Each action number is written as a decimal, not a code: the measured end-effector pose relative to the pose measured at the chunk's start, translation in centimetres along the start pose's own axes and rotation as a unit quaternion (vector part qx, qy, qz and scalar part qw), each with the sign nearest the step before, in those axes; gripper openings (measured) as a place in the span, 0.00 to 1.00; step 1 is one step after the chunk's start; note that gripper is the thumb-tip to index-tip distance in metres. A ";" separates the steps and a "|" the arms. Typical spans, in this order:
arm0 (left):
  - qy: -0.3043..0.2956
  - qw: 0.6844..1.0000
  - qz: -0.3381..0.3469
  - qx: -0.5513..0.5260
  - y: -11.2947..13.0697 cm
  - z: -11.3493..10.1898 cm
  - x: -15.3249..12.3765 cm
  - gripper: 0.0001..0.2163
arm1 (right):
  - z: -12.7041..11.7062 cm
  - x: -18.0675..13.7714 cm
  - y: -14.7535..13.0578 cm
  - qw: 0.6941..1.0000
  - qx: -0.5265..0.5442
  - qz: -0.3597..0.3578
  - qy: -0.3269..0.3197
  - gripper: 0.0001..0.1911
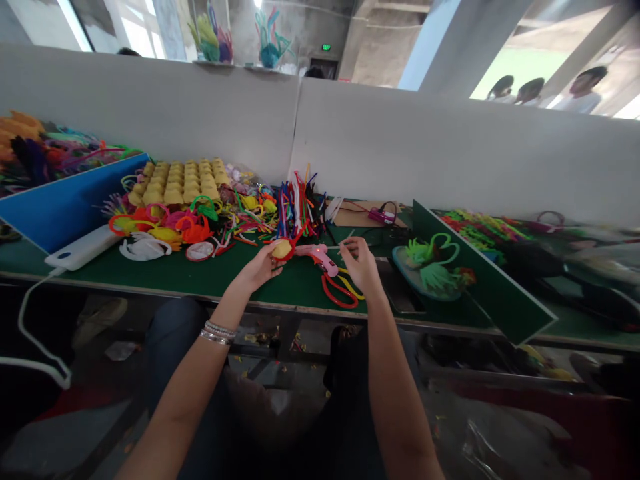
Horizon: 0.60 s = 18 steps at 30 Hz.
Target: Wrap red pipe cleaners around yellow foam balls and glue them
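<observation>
My left hand (263, 269) is closed round a small yellow egg-carton cup (283, 250), from which a red pipe cleaner (300, 235) reaches up and right. A pink glue gun (323, 259) lies on the green table between my hands, its nozzle close to the cup. From its back end a pale glue stick (334, 247) points towards my right hand (359, 263), whose thumb and fingers pinch its end. Scissors (340, 293) with red and yellow handles lie below the gun, partly behind my right wrist.
Yellow egg trays (177, 181), finished coloured pieces (165, 233) and bundled pipe cleaners (300, 207) fill the back left. A white power strip (85, 247) sits by a blue divider (75, 200). On the right are a tray of green pieces (433, 270) and a green divider (480, 280).
</observation>
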State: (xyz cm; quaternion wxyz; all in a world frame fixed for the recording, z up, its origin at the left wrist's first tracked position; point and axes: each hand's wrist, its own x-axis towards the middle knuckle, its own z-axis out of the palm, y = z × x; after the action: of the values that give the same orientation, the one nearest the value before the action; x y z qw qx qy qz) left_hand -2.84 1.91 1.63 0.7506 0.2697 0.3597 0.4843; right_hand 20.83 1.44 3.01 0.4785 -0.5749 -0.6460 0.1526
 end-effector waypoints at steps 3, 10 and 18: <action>0.018 0.997 -0.032 -0.071 0.5 -0.4 0.2 0.15 | -1.1 -0.4 0.5 0.994 -0.104 0.003 -0.040 0.12; -0.054 0.979 -0.026 -0.196 1.0 -1.0 0.0 0.17 | -1.6 -1.8 0.4 0.968 -0.231 -0.021 -0.096 0.17; -0.093 0.968 0.038 -0.229 1.7 -0.8 -1.0 0.17 | 1.7 -1.7 -0.1 0.922 -0.370 0.000 -0.118 0.15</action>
State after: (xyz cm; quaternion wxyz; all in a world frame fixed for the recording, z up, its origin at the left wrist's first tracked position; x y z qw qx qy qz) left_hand -4.60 1.72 2.69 0.8035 0.1477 0.1577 0.5548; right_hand 19.22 0.54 1.49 0.1520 -0.6888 -0.7082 -0.0302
